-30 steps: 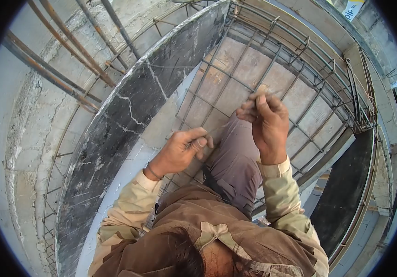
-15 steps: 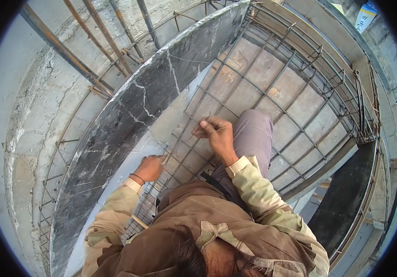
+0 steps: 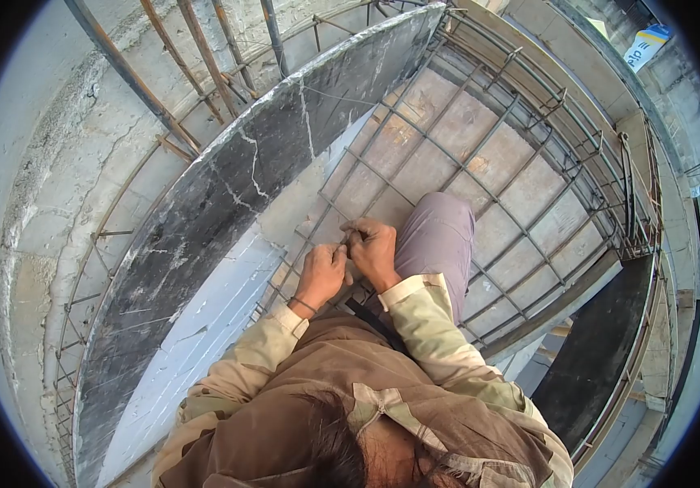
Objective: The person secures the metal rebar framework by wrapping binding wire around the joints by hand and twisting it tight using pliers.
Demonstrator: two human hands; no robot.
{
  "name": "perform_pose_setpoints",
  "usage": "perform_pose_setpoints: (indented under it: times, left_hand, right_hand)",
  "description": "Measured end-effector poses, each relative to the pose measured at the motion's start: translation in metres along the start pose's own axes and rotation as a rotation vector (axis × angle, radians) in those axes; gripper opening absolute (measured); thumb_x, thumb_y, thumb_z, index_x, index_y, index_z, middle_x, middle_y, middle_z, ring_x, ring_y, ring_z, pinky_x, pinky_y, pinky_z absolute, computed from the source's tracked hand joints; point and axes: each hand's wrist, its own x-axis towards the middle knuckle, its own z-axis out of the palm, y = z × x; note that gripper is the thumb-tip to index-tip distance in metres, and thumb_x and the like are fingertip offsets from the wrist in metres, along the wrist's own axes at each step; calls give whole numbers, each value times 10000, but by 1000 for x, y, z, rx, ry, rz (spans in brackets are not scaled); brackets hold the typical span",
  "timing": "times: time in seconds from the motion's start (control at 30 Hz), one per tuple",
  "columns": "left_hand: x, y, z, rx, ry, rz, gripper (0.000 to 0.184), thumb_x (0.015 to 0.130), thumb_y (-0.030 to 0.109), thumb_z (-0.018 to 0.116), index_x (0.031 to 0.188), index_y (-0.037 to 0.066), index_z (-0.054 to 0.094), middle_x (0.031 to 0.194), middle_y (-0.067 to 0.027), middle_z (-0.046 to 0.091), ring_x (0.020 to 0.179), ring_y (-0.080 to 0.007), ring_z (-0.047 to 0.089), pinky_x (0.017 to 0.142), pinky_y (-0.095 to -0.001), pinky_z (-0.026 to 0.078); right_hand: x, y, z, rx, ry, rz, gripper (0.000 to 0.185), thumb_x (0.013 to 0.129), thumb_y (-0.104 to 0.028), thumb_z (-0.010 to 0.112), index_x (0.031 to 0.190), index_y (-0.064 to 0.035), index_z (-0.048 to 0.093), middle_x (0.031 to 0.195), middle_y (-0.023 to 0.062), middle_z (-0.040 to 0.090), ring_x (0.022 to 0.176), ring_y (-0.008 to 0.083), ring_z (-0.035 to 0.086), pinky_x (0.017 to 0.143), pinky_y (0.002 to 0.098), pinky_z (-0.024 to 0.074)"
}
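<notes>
My left hand [image 3: 323,275] and my right hand [image 3: 374,251] meet in front of my body, fingertips almost touching. Both are closed in a pinch. A thin dark wire seems to be in the right fingers, mostly covered by them; what the left fingers hold, if anything, is hidden. Below and around the hands lies a grid of steel rebar [image 3: 498,198], crossing bars over a worn formwork panel [image 3: 439,122]. My bent knee [image 3: 439,232] is just right of the right hand.
A curved black formwork board [image 3: 228,175] runs along the left, with a pale sheet [image 3: 203,342] at its inner foot. Rusty upright bars [image 3: 134,77] rise at upper left. Stacked bent rebar [image 3: 586,122] lines the right edge. Another dark panel [image 3: 594,358] stands lower right.
My left hand has moved right, away from the pale sheet, to meet the right hand. My right hand has come slightly down and left. The view has shifted a little.
</notes>
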Motion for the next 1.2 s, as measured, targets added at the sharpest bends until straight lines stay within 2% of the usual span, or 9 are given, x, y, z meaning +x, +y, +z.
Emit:
perform_pose_setpoints:
  times: [0.1,0.17,0.27,0.4,0.53,0.7,0.87,1.03,1.2]
  left_hand:
    - [4,-10,9,-8,62,43,292,1022,163,537,872,-39,685,635,-151,685,558,-213,674,558,-375,494]
    - [5,-10,8,14,120,115,297,1031,168,532,874,-35,681,647,-141,693,561,-189,668,558,-359,495]
    - [23,-15,0,-178,0,-7,287,1053,184,528,913,2,699,645,-62,667,542,-132,596,542,-297,464]
    - [94,-50,-23,-515,-357,-226,249,1073,218,536,1033,36,702,741,5,605,567,-70,455,511,-239,358]
    - [160,-73,-13,-343,-332,-126,259,1057,198,564,1122,-18,691,890,-44,676,775,-114,598,704,-252,488]
    - [199,-75,16,-38,102,272,376,1018,129,587,1334,-76,585,1298,-214,668,1174,-277,661,1005,-360,509]
    - [231,-66,25,87,168,293,381,1005,83,565,1353,-71,574,1295,-215,672,1172,-279,668,1004,-360,512]
    - [241,-60,40,116,278,134,372,986,47,576,1340,-67,592,1285,-222,673,1094,-267,697,967,-357,532]
    - [263,-56,55,-503,391,-172,307,990,55,598,1246,-112,625,1137,-183,708,970,-263,701,847,-357,573]
  right_hand:
    - [7,4,1,-373,105,-275,122,892,40,639,940,55,750,827,125,746,702,151,727,588,282,563]
    - [12,-3,2,53,138,219,119,896,21,648,932,70,751,829,126,747,675,151,701,598,308,554]
    - [22,6,1,406,125,376,131,889,-27,688,922,85,749,779,124,741,620,171,666,599,353,539]
    - [56,31,2,122,246,337,192,929,-95,708,958,94,714,743,105,706,557,153,602,484,292,469]
    - [89,43,22,1,461,353,185,944,-86,650,911,91,692,734,158,696,550,194,640,485,330,484]
    - [128,101,51,-67,718,281,199,924,-78,604,849,93,671,740,231,693,619,332,693,564,423,508]
    - [137,89,43,-223,787,286,176,873,-89,615,827,74,663,778,317,659,757,485,658,709,496,501]
    - [151,97,43,-320,715,231,178,882,-106,638,904,57,707,804,316,670,757,482,668,716,500,512]
    - [166,103,51,-140,799,302,168,891,-94,687,957,59,714,805,263,717,722,405,707,695,454,534]
